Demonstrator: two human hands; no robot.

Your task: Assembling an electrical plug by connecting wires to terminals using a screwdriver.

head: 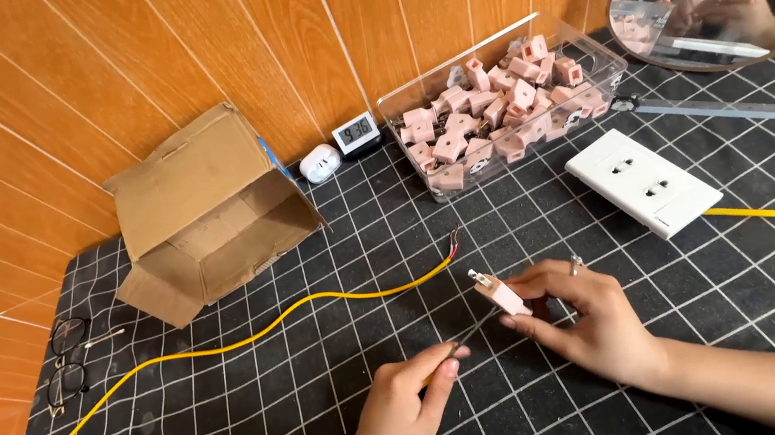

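Left hand around half-hidden tool, pink plug alongside.

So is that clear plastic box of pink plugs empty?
No, the clear box by the wall is heaped with small pink plugs, much like the one in the right hand.

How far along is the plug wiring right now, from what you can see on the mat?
Done: little shows as finished; the yellow cable lies loose, its stripped end bare and unattached. In hand: the right hand holds one pink plug, prongs up-left, while the left hand points a thin screwdriver at it. Left: the clear box is full of pink plugs, and the white socket plate sits untouched.
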